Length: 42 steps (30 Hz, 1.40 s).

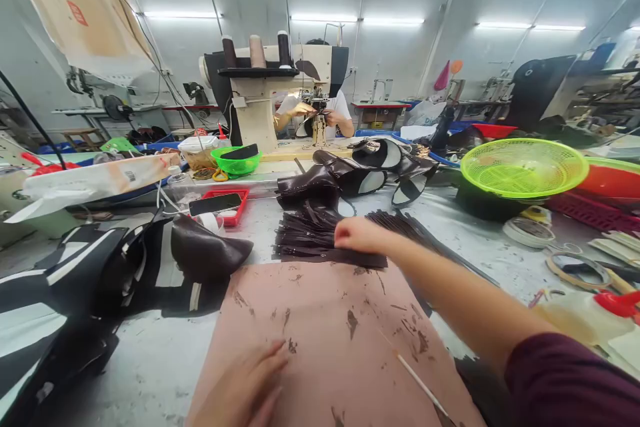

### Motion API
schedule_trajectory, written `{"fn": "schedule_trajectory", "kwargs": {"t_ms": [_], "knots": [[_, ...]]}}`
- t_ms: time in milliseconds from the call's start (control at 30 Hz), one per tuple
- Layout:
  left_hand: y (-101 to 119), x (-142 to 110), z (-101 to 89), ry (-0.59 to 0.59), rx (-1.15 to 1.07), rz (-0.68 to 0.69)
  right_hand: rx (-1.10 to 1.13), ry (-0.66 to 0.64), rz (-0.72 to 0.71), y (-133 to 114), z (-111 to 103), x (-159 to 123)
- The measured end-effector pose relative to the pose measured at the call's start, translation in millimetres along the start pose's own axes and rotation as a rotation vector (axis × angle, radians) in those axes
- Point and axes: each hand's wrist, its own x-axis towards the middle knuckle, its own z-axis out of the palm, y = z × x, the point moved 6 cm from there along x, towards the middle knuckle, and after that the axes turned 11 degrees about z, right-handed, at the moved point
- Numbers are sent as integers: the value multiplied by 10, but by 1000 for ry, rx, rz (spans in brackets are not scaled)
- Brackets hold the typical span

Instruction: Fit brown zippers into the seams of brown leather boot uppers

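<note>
My right hand (pixel 363 235) reaches forward to a pile of dark zipper strips (pixel 303 233). Its fingers are curled down at a strip along the near side of that pile; the fingertips are partly hidden. Over the near left part of a pink, scuffed board (pixel 320 307) is my left hand (pixel 245 380), slightly blurred, its fingers stretched out and apart with nothing in them. A thin pale stick-like tool (pixel 423 380) lies on the board at the right. More dark strips (pixel 415 233) spread out behind my right forearm.
Dark leather boot pieces (pixel 210 250) lie left, with others (pixel 345 177) beyond the strips. A red tray (pixel 235 207) holds a phone. Lime baskets (pixel 525 167), tape rolls (pixel 577 269) and a red-capped bottle (pixel 595 313) stand right. Behind, a person works at a sewing machine (pixel 255 107).
</note>
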Motion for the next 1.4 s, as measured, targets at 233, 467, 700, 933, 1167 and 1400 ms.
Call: {"fn": "schedule_trajectory", "kwargs": {"t_ms": [233,467,700,933,1167,1400], "knots": [[-57,1125,124,-206,-13,49,-396,-75,-176,-143,657,-272],[-190,1477,464,-231,71,-13,-467,33,-72,-83,516,-86],[-326,1562,565,-244,139,-91,-364,10,-95,-65,531,-56],[-291,1584,539,-226,174,-94,-129,52,85,43,493,33],[-285,1646,588,-228,192,-142,298,229,314,260,241,38],[-304,1709,551,-231,133,-174,732,594,515,718,-606,-462]]}}
